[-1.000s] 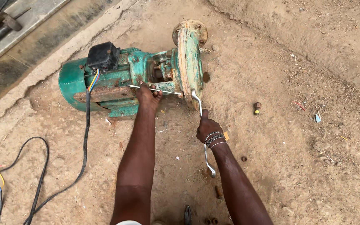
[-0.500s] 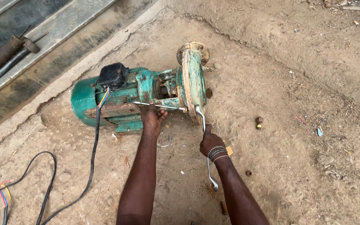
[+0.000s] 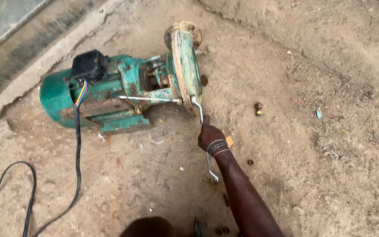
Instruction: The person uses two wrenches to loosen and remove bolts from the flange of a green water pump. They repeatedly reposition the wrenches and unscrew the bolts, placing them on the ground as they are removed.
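A worn green electric pump point(image 3: 123, 85) lies on its side on dirt ground, with a round flanged casing point(image 3: 185, 61) at its right end. My right hand point(image 3: 210, 136) grips a long metal spanner point(image 3: 204, 131) whose head sits on the lower rim of the casing. A second thin spanner point(image 3: 150, 99) rests across the pump body with no hand on it. My left hand is out of view.
A black terminal box point(image 3: 89, 66) with coloured wires sits on the motor, and a black cable point(image 3: 76, 145) trails to the lower left. A small bolt point(image 3: 258, 107) lies on the dirt to the right. A concrete kerb point(image 3: 44, 61) runs along the upper left.
My left hand has let go of the thin spanner on the pump body and dropped out of view. The view has moved closer. My right hand stays on the long spanner.
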